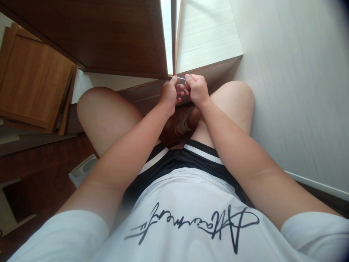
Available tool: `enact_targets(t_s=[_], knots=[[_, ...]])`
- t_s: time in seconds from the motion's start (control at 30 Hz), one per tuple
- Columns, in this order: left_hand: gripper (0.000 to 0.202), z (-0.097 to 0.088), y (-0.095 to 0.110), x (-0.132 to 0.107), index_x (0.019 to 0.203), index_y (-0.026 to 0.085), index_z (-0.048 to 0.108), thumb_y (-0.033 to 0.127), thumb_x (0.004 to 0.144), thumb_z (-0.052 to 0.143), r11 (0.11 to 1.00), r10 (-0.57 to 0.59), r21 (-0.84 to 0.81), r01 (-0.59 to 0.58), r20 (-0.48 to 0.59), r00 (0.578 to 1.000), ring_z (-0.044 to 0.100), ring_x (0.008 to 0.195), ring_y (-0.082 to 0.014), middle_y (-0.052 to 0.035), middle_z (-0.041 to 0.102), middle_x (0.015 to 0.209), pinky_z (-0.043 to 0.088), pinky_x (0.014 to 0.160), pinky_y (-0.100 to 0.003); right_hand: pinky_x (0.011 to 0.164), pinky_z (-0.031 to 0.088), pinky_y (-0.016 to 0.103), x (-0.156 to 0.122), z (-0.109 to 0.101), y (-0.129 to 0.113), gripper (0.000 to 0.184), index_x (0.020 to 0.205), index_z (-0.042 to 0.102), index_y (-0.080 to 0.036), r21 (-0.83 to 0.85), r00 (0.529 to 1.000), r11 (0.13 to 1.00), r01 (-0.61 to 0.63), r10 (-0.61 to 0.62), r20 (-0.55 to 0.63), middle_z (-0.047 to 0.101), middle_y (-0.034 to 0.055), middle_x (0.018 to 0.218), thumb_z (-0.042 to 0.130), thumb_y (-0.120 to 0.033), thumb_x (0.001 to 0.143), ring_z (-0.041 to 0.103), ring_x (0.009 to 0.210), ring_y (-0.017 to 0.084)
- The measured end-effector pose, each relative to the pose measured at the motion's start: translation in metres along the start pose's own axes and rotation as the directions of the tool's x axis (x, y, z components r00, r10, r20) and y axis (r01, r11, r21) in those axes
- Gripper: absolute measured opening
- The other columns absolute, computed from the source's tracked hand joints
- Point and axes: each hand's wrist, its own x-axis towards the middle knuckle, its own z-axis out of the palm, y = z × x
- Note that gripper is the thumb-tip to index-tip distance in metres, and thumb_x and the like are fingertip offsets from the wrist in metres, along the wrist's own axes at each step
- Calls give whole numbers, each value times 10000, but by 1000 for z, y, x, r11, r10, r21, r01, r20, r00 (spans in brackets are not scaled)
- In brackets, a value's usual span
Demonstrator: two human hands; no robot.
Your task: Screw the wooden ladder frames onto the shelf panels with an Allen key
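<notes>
Looking from the left, I see brown boards [31,74] lying one over another, then a broad dark door [114,36] whose near corner ends just by the person's hands. The left hand [168,94] has thumb and forefinger close together at that corner, its other fingers loosely curled and apart; whether it pinches the rod's tip or only touches the door, I can't tell. Bridging the gap between the hands is the rod [181,78], thin and bright (a screwdriver shaft, perhaps, though too little shows to be sure). The right hand [198,87] is closed around its other end, in front of a white ledge [209,36] and left of a pale wall [297,91].

I'd judge the rod light, stiff and smooth enough to slip or roll, so it wants a firm grip at the right end, with fingertips merely steadying the tip. The door looks rigid and far heavier.
</notes>
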Motion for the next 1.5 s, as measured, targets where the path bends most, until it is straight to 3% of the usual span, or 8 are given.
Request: enact_targets(t_s=[0.13,0.23,0.5,0.87,1.27,1.4,1.5], knots=[[225,1,1,-1,808,233,553,439,898,538,1000,4,7,-4,-5,1000,541,435,-94,42,614,577,336,424,-230,381,315,233,0,-1,-3,443,615,351,-237,-77,977,983,164,-172,-123,360,-40,464,533,-511,912,413,419,112],[224,0,1,-1,796,238,555,441,890,553,1000,-2,3,2,-12,1000,551,446,-96,41,614,581,341,433,-237,382,318,234,0,-3,-4,443,613,342,-237,-64,970,976,206,-213,-118,335,-42,463,547,-494,910,397,416,111],[232,0,-1,0,820,233,561,455,889,550,1000,8,-4,-8,-4,1000,543,448,-93,43,609,593,342,434,-242,385,320,221,-1,-2,-3,430,629,354,-225,-44,982,987,155,-159,-100,331,-45,471,518,-486,928,399,407,91],[239,-1,0,0,792,249,556,460,901,527,1000,9,8,-9,-17,1000,547,437,-91,50,617,575,358,432,-250,351,306,222,0,-3,0,445,669,397,-239,27,1000,1000,-9,8,13,369,-50,454,504,-609,894,411,386,102],[252,0,1,-2,780,246,536,468,900,530,1000,1,2,-1,-21,1000,551,442,-100,43,614,571,346,429,-253,316,240,219,4,-7,1,468,585,398,-221,71,999,997,-5,2,41,430,-35,417,531,-543,897,360,322,85],[239,0,0,-2,790,243,541,454,902,531,1000,11,-7,-11,-15,1000,547,438,-99,45,613,578,347,433,-260,317,247,230,4,-8,-2,472,574,372,-223,120,993,990,-75,62,104,391,-38,400,509,-525,911,348,320,90],[233,0,-1,-1,816,241,546,460,894,543,1000,13,-12,-14,-19,1000,553,443,-102,45,614,590,346,436,-258,319,233,232,6,-9,0,471,570,362,-225,92,996,994,-62,55,75,375,-40,389,478,-514,923,326,320,90]])
